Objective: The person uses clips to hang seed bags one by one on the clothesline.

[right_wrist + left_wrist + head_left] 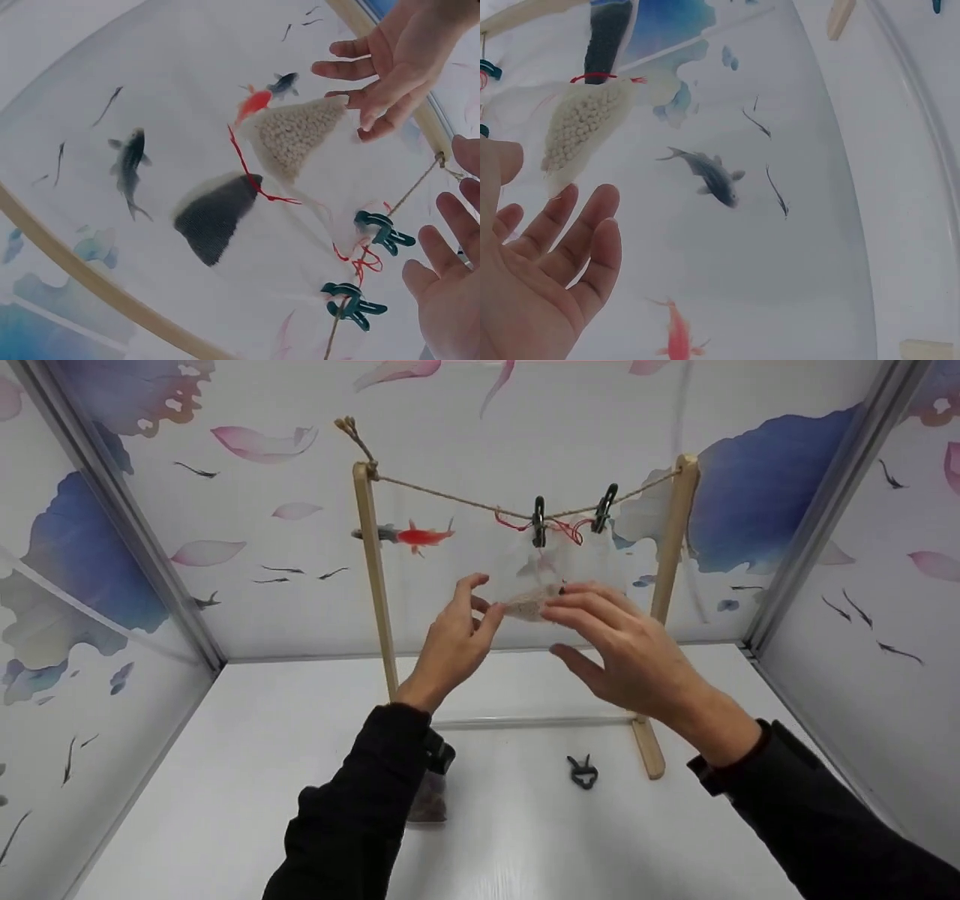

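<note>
Apparently settling the pale bag (526, 606), hung below a clip (539, 521), centre of head view. Left hand (457, 641) and right hand (636, 649) flank it, fingers loosely spread, no grip seen. Next move likely calls for withdrawing without tugging the cord (450, 496).

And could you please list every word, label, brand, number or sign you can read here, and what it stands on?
There are none to read in any view: the pouch of pale pellets, the clips and the rope show no lettering, nor does the painted wall.
</note>
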Available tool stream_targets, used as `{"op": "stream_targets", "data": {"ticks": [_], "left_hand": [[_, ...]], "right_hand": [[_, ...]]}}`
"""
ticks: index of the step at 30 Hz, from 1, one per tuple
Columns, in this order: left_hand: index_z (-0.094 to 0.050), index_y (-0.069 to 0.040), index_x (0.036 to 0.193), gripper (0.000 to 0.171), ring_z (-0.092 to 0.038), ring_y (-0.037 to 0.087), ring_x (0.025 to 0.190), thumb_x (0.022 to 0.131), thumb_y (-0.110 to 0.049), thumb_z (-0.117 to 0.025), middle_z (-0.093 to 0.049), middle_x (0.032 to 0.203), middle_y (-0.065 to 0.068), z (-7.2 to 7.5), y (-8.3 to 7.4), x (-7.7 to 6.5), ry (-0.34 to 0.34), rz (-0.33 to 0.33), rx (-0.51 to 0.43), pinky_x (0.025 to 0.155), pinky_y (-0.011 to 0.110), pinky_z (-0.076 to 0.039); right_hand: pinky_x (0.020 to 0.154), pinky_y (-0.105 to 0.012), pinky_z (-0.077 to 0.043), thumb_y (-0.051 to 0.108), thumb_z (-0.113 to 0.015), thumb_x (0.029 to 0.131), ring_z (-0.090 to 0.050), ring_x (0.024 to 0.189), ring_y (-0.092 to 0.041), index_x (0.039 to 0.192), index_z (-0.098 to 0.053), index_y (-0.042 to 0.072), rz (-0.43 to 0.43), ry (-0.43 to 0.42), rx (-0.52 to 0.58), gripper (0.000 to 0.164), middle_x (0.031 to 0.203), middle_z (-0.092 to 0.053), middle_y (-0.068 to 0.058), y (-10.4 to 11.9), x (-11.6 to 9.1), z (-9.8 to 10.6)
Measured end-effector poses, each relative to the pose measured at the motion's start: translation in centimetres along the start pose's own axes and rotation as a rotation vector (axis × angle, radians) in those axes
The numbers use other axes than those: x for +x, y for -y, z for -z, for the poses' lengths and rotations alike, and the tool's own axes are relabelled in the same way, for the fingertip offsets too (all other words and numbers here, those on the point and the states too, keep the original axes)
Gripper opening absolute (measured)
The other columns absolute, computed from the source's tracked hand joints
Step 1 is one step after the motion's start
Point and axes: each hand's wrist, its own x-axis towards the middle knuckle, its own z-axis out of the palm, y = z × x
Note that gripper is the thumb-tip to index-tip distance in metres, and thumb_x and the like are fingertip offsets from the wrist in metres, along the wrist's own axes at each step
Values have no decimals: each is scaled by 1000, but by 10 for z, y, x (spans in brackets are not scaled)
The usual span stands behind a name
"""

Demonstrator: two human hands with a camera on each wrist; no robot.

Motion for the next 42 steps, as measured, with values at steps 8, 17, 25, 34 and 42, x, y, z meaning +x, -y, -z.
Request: {"op": "stream_targets", "data": {"ticks": [8,17,25,34,42], "left_hand": [[-43,-11,147,47,-64,16,101,109,-37,-46,-63,116,5,-10,17,-43,10,-27,-1,84,35,-53],[-50,-11,143,43,-59,16,114,109,-38,-46,-61,121,4,-21,22,-90,7,-122,83,94,38,-50],[-51,-10,141,44,-58,18,119,109,-39,-47,-60,129,3,-49,35,-129,55,-166,97,97,39,-50],[-52,-11,141,43,-59,15,116,110,-40,-44,-59,131,0,-94,55,-147,163,-136,77,94,35,-51],[-52,-10,142,50,-58,18,119,110,-45,-37,-57,133,3,-112,62,-152,261,-29,72,96,36,-50]], "right_hand": [[89,-39,-56,3,-80,86,-62,112,-23,127,-67,7,-59,133,56,44,120,-68,-4,1,-48,-24],[88,-42,-54,-3,-78,86,-65,107,-25,126,-67,9,-264,464,132,43,116,-68,-4,-7,-105,-55],[86,-47,-55,-13,-71,86,-64,112,-34,134,-63,8,-431,647,191,52,123,-65,-13,-16,-157,-83],[96,-66,-44,-15,-55,94,-44,129,-56,151,-47,13,-657,840,278,64,149,-43,-27,-7,-188,-102],[84,-54,-53,-13,-63,92,-58,110,-41,141,-58,8,-616,729,168,54,125,-60,-18,4,-197,-113]]}}
